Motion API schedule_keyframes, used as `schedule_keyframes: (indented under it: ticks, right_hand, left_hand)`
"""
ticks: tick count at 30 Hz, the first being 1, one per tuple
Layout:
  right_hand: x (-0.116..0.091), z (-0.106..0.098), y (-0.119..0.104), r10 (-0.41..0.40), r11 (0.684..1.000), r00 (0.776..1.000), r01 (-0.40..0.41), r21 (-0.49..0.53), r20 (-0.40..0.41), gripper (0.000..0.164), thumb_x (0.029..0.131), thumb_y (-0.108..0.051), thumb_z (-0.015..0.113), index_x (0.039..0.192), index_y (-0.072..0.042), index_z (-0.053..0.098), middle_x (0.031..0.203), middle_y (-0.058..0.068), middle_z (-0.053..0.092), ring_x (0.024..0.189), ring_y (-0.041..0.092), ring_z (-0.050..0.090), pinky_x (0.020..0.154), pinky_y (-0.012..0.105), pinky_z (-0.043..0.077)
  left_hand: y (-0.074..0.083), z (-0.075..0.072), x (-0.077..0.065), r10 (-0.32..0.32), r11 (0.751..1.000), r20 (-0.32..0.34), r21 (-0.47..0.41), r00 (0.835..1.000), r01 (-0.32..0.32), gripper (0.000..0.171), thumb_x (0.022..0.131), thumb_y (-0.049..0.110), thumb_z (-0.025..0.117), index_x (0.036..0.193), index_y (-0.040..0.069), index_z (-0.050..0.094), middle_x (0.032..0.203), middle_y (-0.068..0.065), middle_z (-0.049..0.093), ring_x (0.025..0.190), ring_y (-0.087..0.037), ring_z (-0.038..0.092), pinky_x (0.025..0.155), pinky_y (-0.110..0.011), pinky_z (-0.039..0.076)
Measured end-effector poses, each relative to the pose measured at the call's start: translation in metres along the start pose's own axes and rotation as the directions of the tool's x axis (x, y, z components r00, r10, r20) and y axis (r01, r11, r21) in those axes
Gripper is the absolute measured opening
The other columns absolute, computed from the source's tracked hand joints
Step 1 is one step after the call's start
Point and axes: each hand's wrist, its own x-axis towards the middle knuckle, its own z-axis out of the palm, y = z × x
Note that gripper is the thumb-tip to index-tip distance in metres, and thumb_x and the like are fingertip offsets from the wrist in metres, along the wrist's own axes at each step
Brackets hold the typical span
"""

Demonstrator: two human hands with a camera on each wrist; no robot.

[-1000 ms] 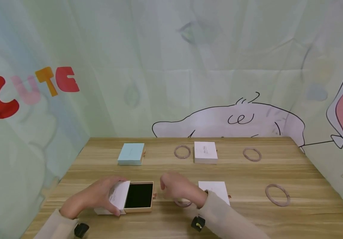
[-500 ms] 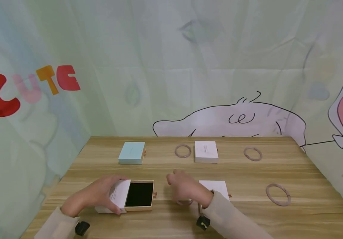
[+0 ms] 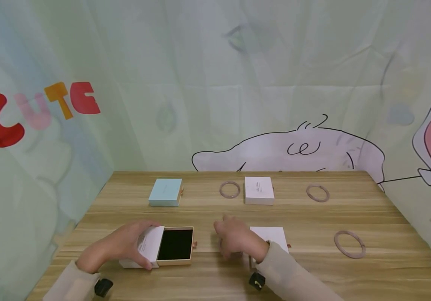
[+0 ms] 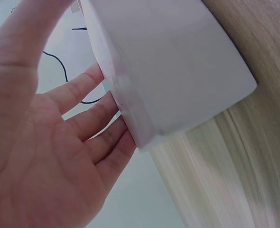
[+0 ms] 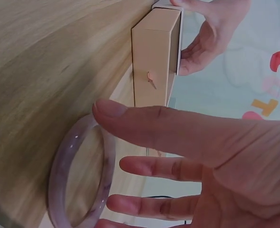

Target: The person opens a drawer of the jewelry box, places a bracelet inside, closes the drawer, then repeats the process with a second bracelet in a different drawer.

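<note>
My left hand (image 3: 119, 244) grips the white sleeve (image 3: 151, 244) of a jewelry box, thumb on the near side and fingers on the far side. A cream drawer lined in black (image 3: 176, 244) sticks out of the sleeve to the right, with a small ribbon tab on its end. In the left wrist view, fingertips press against the white box (image 4: 173, 71). To the right of the drawer, my right hand (image 3: 238, 239) is low over a pale purple bangle (image 5: 59, 175) lying on the table. Its thumb and fingers are spread at the bangle; firm contact cannot be told.
A light blue box (image 3: 166, 192) and a white box (image 3: 259, 191) stand at the back, with a bangle (image 3: 229, 197) between them. Two more bangles lie on the right. Another white box (image 3: 270, 236) sits partly behind my right forearm on the wooden table (image 3: 294, 217).
My right hand has moved right, away from the drawer's ribbon tab, and down over the bangle, now largely covering it in the head view. The left hand and its box stay put.
</note>
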Motion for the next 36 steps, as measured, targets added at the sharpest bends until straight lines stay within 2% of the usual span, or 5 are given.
schedule_keyframes:
  ticks: [8,16,23,31,36]
  right_hand:
    - [0.0038,0.0047,0.0015,0.03,0.996,0.999,-0.029,-0.082,0.013,0.055,0.051,-0.019,0.096,0.095,-0.011,0.065,0.083,0.003,0.055,0.073,0.017,0.047,0.057,0.032,0.045]
    - [0.0041,0.0065,-0.0013,0.094,0.993,0.995,-0.092,-0.07,0.028,0.059,0.051,-0.019,0.098,0.101,-0.012,0.066,0.09,0.005,0.055,0.075,0.021,0.047,0.06,0.034,0.045]
    - [0.0039,0.0076,-0.0004,0.108,0.994,0.993,-0.107,-0.026,0.041,0.062,0.052,-0.017,0.098,0.105,-0.011,0.067,0.094,0.006,0.054,0.079,0.023,0.047,0.061,0.037,0.046]
    - [0.0013,0.0059,0.0015,0.095,0.994,0.995,-0.096,0.045,0.032,0.056,0.05,-0.01,0.094,0.097,-0.009,0.065,0.09,0.006,0.051,0.08,0.024,0.046,0.056,0.036,0.045]
    - [-0.0006,0.004,0.0037,0.059,0.995,0.998,-0.06,0.079,0.016,0.048,0.05,-0.006,0.09,0.09,-0.01,0.063,0.085,0.004,0.049,0.076,0.022,0.045,0.054,0.032,0.043]
  left_hand:
    - [0.0007,-0.0013,0.0003,0.003,1.0,0.001,-0.003,1.0,-0.003,0.102,0.054,0.05,0.096,0.133,0.001,0.053,0.123,-0.008,0.059,0.099,-0.021,0.051,0.082,-0.041,0.046]
    - [-0.0001,-0.0012,-0.0001,0.002,1.0,-0.003,-0.001,1.0,-0.002,0.102,0.054,0.05,0.096,0.133,0.001,0.054,0.124,-0.008,0.058,0.1,-0.022,0.051,0.083,-0.042,0.046]
    - [-0.0004,-0.0008,0.0,0.01,1.0,-0.013,-0.006,1.0,-0.01,0.101,0.053,0.05,0.096,0.132,0.001,0.055,0.124,-0.008,0.059,0.099,-0.021,0.051,0.083,-0.041,0.046]
    - [0.0,-0.0001,-0.0003,0.009,1.0,-0.005,-0.007,1.0,-0.009,0.101,0.053,0.049,0.096,0.131,0.001,0.055,0.124,-0.009,0.059,0.1,-0.022,0.052,0.083,-0.041,0.046]
    - [0.0002,-0.0001,-0.0007,0.002,1.0,0.0,-0.016,1.0,-0.002,0.1,0.053,0.049,0.096,0.131,0.001,0.055,0.123,-0.008,0.059,0.099,-0.021,0.052,0.083,-0.04,0.046]
